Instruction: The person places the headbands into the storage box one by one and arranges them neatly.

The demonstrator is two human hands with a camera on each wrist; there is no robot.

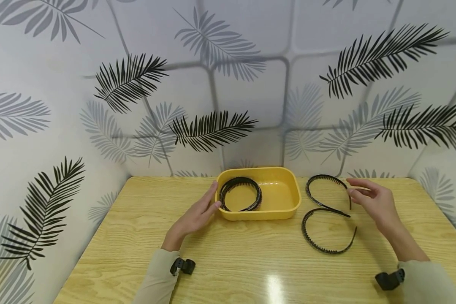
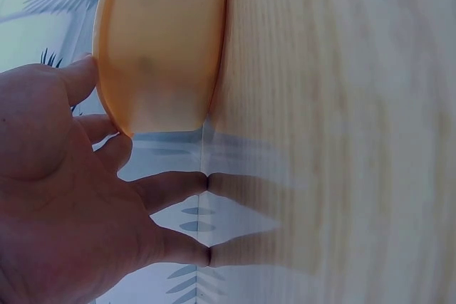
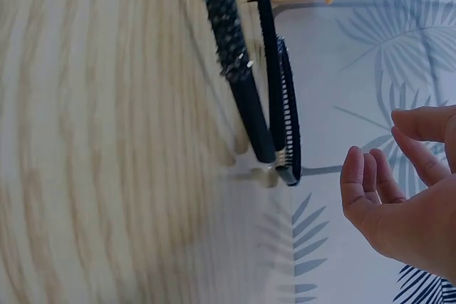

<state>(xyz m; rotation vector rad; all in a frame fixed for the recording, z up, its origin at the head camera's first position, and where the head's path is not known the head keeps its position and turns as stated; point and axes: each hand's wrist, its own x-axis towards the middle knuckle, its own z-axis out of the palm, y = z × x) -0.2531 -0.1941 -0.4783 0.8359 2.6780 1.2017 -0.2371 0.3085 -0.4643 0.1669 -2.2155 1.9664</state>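
Observation:
A yellow tray (image 1: pixel 260 215) stands near the wall with black toothed headbands (image 1: pixel 259 198) nested at its left end. My left hand (image 1: pixel 195 215) touches the tray's left end, thumb at the front corner of the rim. In the left wrist view its fingers spread beside the orange-looking tray wall (image 2: pixel 164 48), two fingertips down on the table. To the tray's right lie an upper black headband (image 1: pixel 324 176) and a lower headband (image 1: pixel 327 252). My right hand (image 1: pixel 378 204) hovers by the upper one's right end, fingers loosely bent. In the right wrist view a glittery headband (image 3: pixel 226 26) shows apart from the empty fingers.
The wooden table (image 1: pixel 232 261) meets a pale wall (image 1: pixel 247 93) with feather patterns at its back edge. Each wrist carries a small black camera, the left wrist camera (image 1: pixel 184 266) and the right wrist camera (image 1: pixel 389 279).

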